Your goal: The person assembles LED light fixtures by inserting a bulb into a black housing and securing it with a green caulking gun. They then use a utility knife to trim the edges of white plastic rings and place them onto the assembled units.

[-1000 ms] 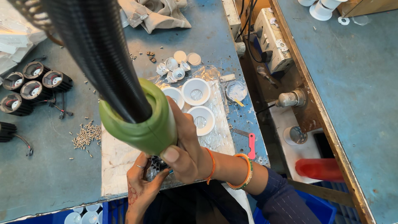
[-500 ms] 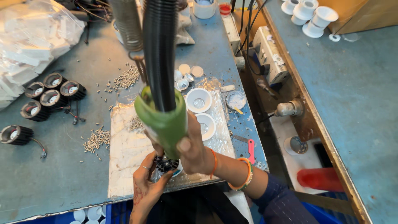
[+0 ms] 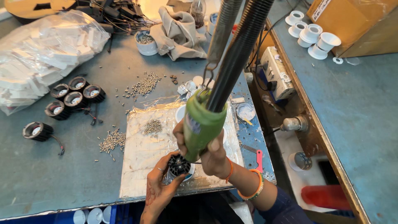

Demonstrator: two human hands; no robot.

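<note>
I saw the right hand [image 3: 213, 155] wrapped tight around the green powered screwdriver [image 3: 202, 126], while the left hand [image 3: 159, 188] pinched 1 black finned housing [image 3: 179, 165] beneath its tip.

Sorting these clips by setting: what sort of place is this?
Probably a small assembly workshop: a hanging green power screwdriver in the right hand, loose screws on the blue workbench, and rows of black finned housings.

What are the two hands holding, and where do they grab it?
The right hand wraps around the body of the green hanging power screwdriver. The left hand holds the small black finned round part by its side, under the tool's tip.
</note>
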